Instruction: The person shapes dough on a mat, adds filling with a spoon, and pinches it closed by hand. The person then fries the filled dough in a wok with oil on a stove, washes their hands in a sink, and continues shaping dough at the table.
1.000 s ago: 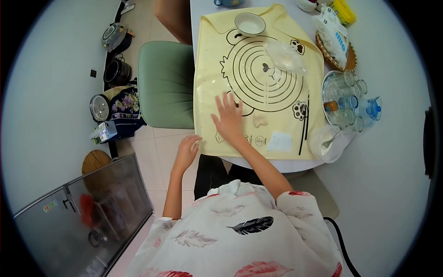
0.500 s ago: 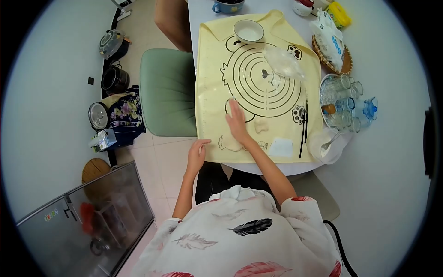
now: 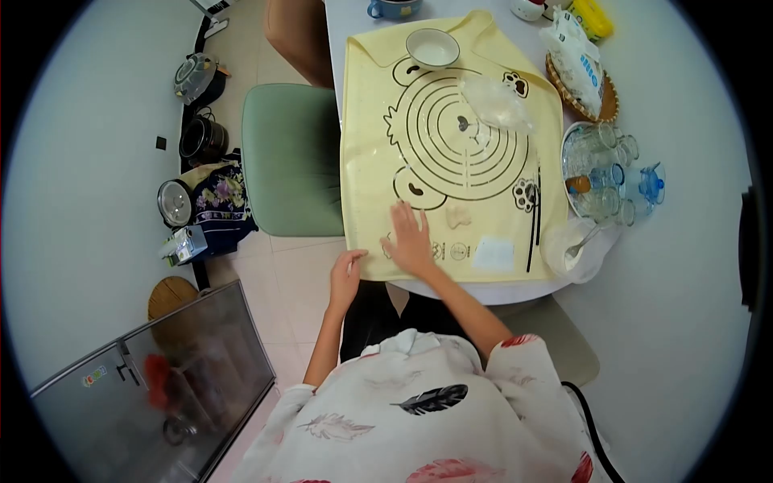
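A cream silicone kneading mat [image 3: 370,177] with a printed bear face covers the table. My right hand [image 3: 411,241] lies palm down near its front edge, fingers spread, over a flattened piece of dough that is now mostly hidden. At the mat's front left edge, my left hand [image 3: 346,272] has its fingers curled onto the border. A smaller dough piece [image 3: 458,216] sits just beyond my right hand. Beside it is a white square sheet [image 3: 493,253]. A clear plastic bag with something pale [image 3: 498,105] rests on the bear print.
Black chopsticks [image 3: 535,221] lie along the mat's right side. A white bowl [image 3: 432,50] stands at the back. To the right are a flour container with a spoon [image 3: 584,249], a tray of glasses [image 3: 573,153] and a basket [image 3: 608,109]. A green chair [image 3: 290,161] adjoins the table's left.
My right hand has come back toward me from the printed ear and now covers the flattened dough, with its fingers wider apart. My left hand stays at the mat's edge.
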The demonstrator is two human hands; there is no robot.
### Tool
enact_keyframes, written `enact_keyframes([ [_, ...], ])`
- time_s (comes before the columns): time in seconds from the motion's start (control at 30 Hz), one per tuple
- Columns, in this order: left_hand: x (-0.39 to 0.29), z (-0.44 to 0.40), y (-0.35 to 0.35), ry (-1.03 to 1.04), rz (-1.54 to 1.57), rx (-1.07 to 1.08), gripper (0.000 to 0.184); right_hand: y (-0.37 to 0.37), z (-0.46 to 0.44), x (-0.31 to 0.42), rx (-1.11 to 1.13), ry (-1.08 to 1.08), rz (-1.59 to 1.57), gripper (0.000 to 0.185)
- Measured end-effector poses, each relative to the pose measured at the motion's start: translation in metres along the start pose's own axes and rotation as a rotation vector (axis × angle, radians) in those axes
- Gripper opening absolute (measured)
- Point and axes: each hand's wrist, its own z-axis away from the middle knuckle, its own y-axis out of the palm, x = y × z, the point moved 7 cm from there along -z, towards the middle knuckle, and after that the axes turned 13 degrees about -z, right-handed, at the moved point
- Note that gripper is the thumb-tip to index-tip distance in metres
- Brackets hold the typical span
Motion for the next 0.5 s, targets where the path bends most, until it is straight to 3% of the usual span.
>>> enact_keyframes([
  [0.07,-0.009,-0.002,-0.002,0.035,-0.018,0.050,0.024,0.004,-0.014,-0.045,-0.082,0.127,-0.722,0.056],
  [0.1,-0.014,-0.003,0.000,0.064,-0.030,0.098,0.024,-0.021,-0.016,-0.053,-0.247,0.216,-1.172,0.050],
  [0.17,-0.021,-0.004,0.001,0.074,-0.026,0.121,0.025,-0.095,-0.027,-0.037,-0.268,0.099,-0.981,0.051],
  [0.23,-0.025,-0.009,0.005,0.091,-0.021,0.138,0.025,-0.116,-0.038,-0.027,-0.347,0.020,-0.384,0.053],
  [0.3,-0.018,-0.012,0.012,0.008,0.067,0.133,0.025,-0.090,-0.050,-0.011,-0.358,0.066,-0.093,0.055],
  [0.33,-0.016,-0.014,0.015,0.007,0.069,0.138,0.025,-0.070,-0.058,-0.004,-0.219,0.197,-0.091,0.056],
  [0.43,-0.011,-0.017,0.019,0.005,0.020,0.104,0.025,-0.003,-0.046,-0.002,-0.074,-0.065,0.136,0.059],
  [0.5,-0.010,-0.020,0.019,-0.003,0.040,0.087,0.024,-0.009,-0.052,-0.002,-0.118,-0.023,0.154,0.061],
])
